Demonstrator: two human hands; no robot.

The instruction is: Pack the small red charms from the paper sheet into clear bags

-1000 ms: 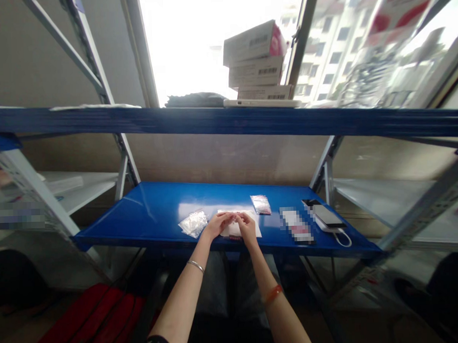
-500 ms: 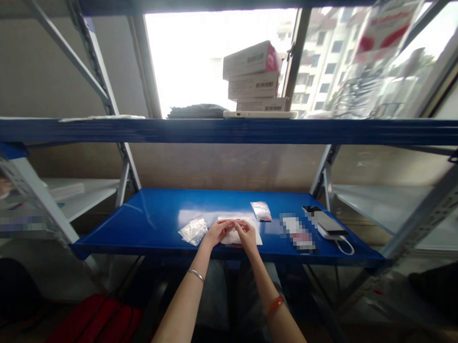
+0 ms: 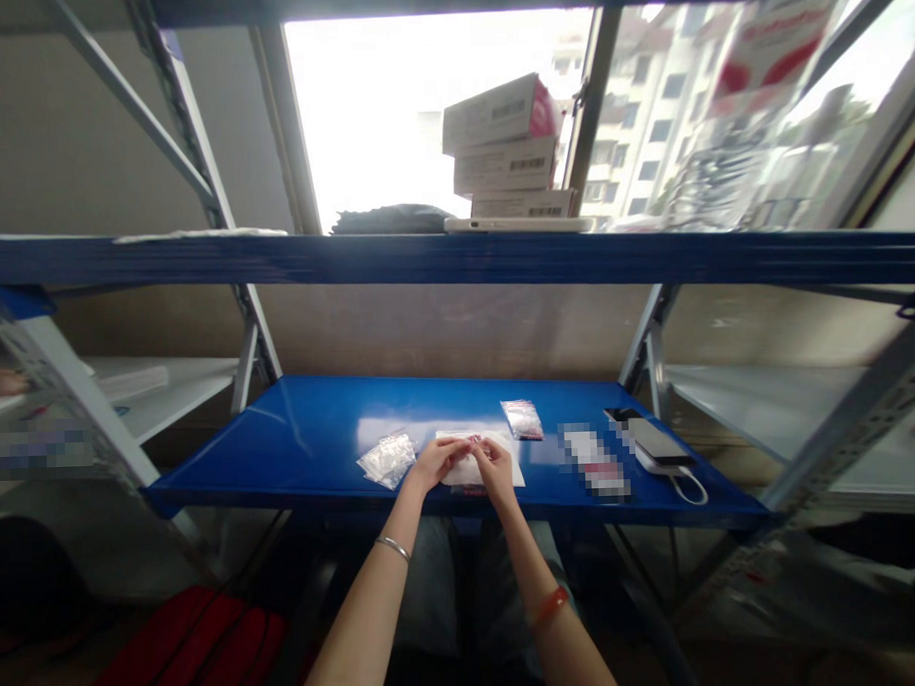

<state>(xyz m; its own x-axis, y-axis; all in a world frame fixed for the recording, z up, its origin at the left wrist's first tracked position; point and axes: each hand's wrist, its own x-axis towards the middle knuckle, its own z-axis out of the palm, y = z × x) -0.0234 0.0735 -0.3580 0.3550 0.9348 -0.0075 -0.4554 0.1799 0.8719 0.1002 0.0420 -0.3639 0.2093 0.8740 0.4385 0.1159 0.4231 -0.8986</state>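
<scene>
My left hand (image 3: 435, 464) and my right hand (image 3: 495, 465) meet fingertip to fingertip over a white sheet (image 3: 464, 473) near the front edge of the blue shelf. Both sets of fingers are pinched together. A small bit with reddish marks (image 3: 474, 439) shows at the fingertips, too small to name. Left of my left hand lies a pile of clear, shiny plastic bags (image 3: 389, 458). Beyond my right hand is a small stack of flat packets (image 3: 521, 420) with red print along the edges.
At the right lie a blurred-out flat item (image 3: 595, 463) and a phone (image 3: 660, 444) on a white device with a looped cable (image 3: 689, 487). An upper blue beam (image 3: 455, 258) crosses ahead, with stacked boxes (image 3: 503, 168) above it. Another person's hand (image 3: 1, 385) is at far left.
My fingertips have shifted slightly, and the reddish-marked bit between them shows more clearly. The person's hand at far left has moved a little. The things on the shelf stay put.
</scene>
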